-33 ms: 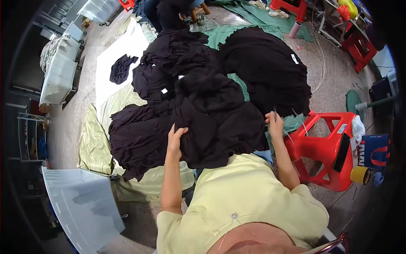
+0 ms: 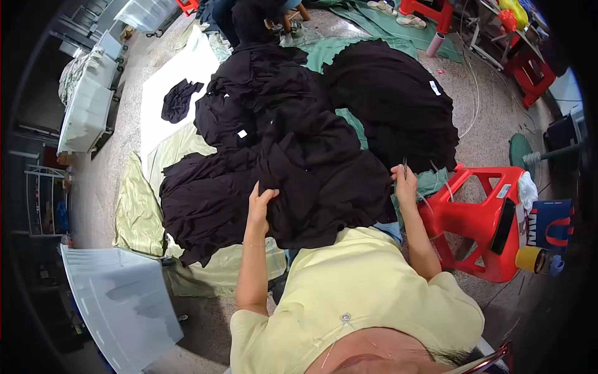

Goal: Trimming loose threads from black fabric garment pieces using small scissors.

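Note:
A black garment [image 2: 330, 187] lies spread over my lap, its far part bunched in soft folds. My left hand [image 2: 259, 209] grips its left edge, thumb on top and the other fingers tucked out of sight. At the garment's right edge, my right hand [image 2: 405, 184] is closed on a thin two-pronged metal tool [image 2: 405, 163], its points upward; whether it is snips or tweezers I cannot tell. More black garments are heaped around: a pile [image 2: 205, 193] to the left, another [image 2: 268, 81] beyond, and a broad stack [image 2: 392, 93] at the far right with a white label.
Close on my right stands a red plastic stool [image 2: 467, 218] with a dark flat object on its side and a blue bag [image 2: 551, 224] beyond. A white bin [image 2: 124, 305] stands at the near left. One dark cloth [image 2: 179, 101] lies on a white sheet. Someone sits at the far end.
The far folds of the black garment on my lap have shifted, and a small white patch beyond them is now mostly covered. Both my hands stay in nearly the same places.

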